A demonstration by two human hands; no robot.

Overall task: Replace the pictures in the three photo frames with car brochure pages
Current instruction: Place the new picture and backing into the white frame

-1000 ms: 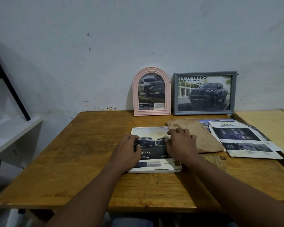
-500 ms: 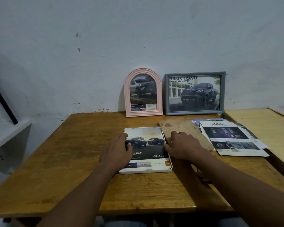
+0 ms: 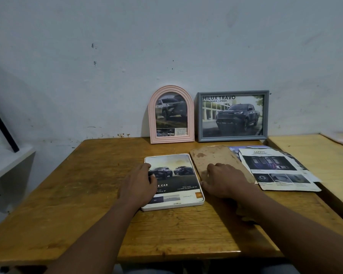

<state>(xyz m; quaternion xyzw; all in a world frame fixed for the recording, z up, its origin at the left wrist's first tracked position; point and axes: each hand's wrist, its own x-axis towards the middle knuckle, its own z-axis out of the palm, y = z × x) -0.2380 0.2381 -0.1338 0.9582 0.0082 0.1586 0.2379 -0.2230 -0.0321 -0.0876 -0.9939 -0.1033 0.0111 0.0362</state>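
Observation:
A white photo frame (image 3: 172, 207) lies flat in the middle of the wooden table (image 3: 83, 186), with a car brochure page (image 3: 178, 165) showing two trucks laid in it. My left hand (image 3: 141, 182) rests on the page's left side, fingers spread flat. Right of the frame lies a brown backing board (image 3: 210, 155). My right hand (image 3: 224, 180) lies on the board's near end, its thumb beside the frame's right edge. A pink arched frame (image 3: 151, 119) and a grey frame (image 3: 265, 115) lean on the wall, each holding a truck picture.
Loose brochure pages (image 3: 273, 167) are spread at the right of the board, reaching the table's right edge. A second lighter table (image 3: 309, 151) adjoins on the right. A white shelf (image 3: 6, 165) with a black slanted bar (image 3: 2, 127) stands at the left.
My right hand has moved off the brochure page in the white frame, rightward onto the brown backing board. My left hand has stayed on the page.

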